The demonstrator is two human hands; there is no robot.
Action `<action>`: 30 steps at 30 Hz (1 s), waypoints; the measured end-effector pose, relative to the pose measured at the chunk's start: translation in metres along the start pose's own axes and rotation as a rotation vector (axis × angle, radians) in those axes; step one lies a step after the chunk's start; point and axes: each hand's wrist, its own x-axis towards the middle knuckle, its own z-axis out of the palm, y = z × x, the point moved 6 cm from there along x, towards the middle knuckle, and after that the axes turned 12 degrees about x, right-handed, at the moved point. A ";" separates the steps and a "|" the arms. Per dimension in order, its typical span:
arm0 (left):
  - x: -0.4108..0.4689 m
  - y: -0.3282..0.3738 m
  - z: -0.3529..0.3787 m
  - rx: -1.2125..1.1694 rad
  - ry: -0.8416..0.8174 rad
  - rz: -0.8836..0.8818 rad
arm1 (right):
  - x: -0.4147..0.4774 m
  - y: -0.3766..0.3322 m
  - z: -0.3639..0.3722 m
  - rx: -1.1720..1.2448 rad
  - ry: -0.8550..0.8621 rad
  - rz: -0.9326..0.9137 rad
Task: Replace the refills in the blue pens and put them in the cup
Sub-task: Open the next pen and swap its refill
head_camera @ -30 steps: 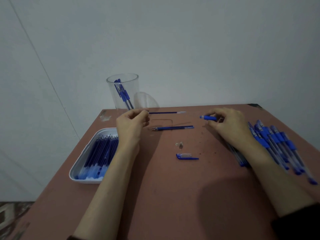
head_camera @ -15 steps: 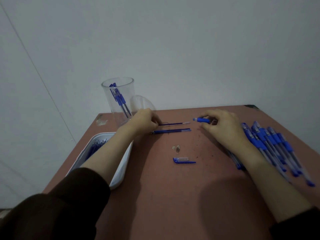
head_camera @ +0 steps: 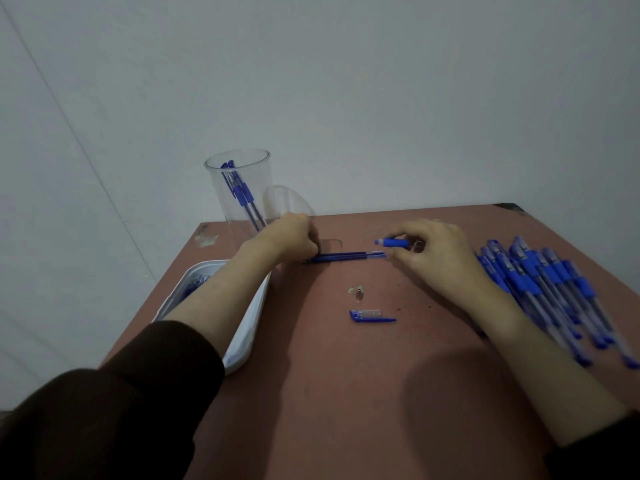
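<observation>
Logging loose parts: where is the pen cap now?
The cap lies flat on the table, centre of the head view, just below the tip pieces, tray to its left, pens to its right.

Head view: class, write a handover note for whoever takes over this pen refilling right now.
Left hand: curled at the end of two thin blue refills on the red-brown table; pinch unclear.
Right hand: pinches a short blue pen piece.
Done: a few blue pens in the clear plastic cup.
To do: reassemble the open pen, blue cap loose; pile of blue pens at right.
</observation>
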 end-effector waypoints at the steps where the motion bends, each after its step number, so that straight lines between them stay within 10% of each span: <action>1: -0.001 0.000 0.000 -0.004 0.001 -0.003 | -0.001 -0.001 0.001 0.000 -0.004 0.001; 15: -0.095 -0.045 -0.034 -0.315 0.196 -0.112 | -0.016 -0.024 0.031 0.111 -0.120 -0.089; 30: -0.112 -0.061 -0.002 0.066 -0.010 -0.352 | -0.017 -0.016 0.033 0.140 -0.141 -0.006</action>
